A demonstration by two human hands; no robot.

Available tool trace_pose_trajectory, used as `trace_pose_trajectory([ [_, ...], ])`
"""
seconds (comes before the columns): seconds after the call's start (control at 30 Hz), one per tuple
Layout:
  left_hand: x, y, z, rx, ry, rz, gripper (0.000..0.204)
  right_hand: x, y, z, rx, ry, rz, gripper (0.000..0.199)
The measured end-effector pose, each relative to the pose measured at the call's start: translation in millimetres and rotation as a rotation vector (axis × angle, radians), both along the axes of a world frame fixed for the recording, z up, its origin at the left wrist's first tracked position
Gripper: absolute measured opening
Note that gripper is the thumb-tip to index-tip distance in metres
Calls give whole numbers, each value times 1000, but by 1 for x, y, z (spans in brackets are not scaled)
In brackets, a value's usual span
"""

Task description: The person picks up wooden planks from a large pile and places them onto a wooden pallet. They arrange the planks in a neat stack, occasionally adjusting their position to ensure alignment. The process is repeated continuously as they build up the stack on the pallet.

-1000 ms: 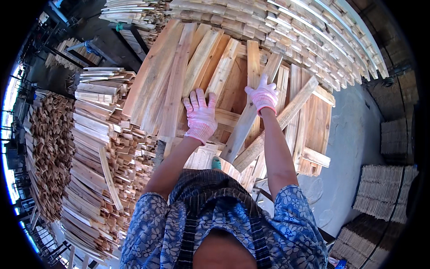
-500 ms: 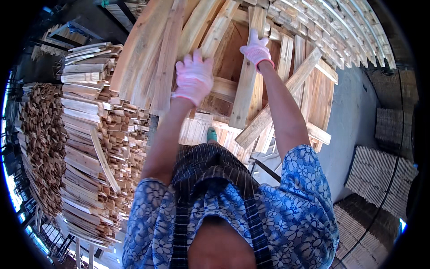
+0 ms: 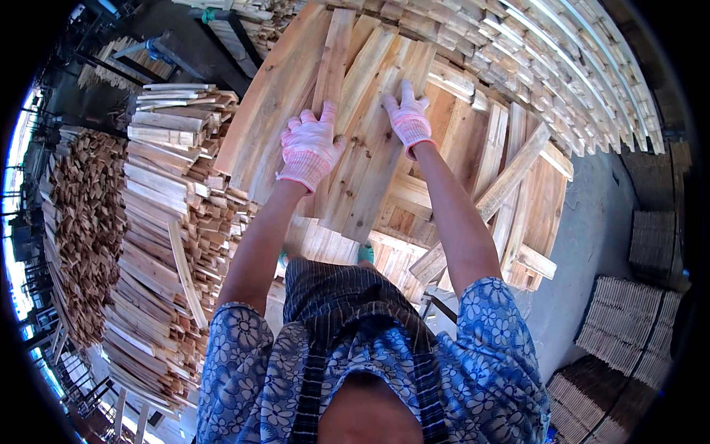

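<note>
Pale gloves with pink cuffs cover both my hands. My left hand (image 3: 309, 144) lies with fingers stretched out over the near part of a narrow brown plank (image 3: 336, 55). To its right, my right hand (image 3: 409, 120) rests with spread fingers on the right edge of a knotty light plank (image 3: 364, 152). These planks lie side by side on a wooden stack, beside a broad plank (image 3: 270, 107) on the left. What lies under my palms is hidden.
A loose board (image 3: 518, 166) crosses the stack's right side at a slant. Tall piles of cut slats (image 3: 159, 200) stand at the left. Beyond the stack are rows of stacked strips (image 3: 569, 74). Strapped bundles (image 3: 629, 322) sit on the grey floor (image 3: 592, 214) at right.
The light plank under my right hand has shifted left against its neighbours, uncovering boards to its right. My right hand moved left with it. The view has also shifted somewhat.
</note>
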State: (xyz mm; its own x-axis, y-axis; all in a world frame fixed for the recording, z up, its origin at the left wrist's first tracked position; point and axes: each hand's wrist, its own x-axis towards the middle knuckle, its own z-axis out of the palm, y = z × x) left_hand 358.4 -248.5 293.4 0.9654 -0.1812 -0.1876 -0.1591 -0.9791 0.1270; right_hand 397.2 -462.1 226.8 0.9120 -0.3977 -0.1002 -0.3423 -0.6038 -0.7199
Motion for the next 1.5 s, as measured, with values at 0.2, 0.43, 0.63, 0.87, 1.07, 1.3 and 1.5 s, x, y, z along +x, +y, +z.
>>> trace_pose_trajectory([
  [0.2,-24,17,-15,-154,-169,-77,74,-63,-68,82,-530,258,14,78],
  [0.43,-16,17,-19,-120,-51,-127,72,-162,-128,11,-784,497,-430,82],
  [0.63,-55,-31,-15,-697,-5,-177,73,-191,-175,20,-377,241,-460,88],
  [0.87,-89,-155,-41,-214,-194,-192,67,-207,-220,48,-236,127,-374,80],
  [1.07,-88,-158,-53,-91,-484,-340,64,-295,-326,29,-584,498,-283,68],
  [1.3,-80,-152,-48,53,-387,-296,62,-230,-258,29,-631,332,-386,60],
  [1.5,-80,-123,-26,-262,-337,-389,60,-233,-310,-5,-166,138,-274,66],
])
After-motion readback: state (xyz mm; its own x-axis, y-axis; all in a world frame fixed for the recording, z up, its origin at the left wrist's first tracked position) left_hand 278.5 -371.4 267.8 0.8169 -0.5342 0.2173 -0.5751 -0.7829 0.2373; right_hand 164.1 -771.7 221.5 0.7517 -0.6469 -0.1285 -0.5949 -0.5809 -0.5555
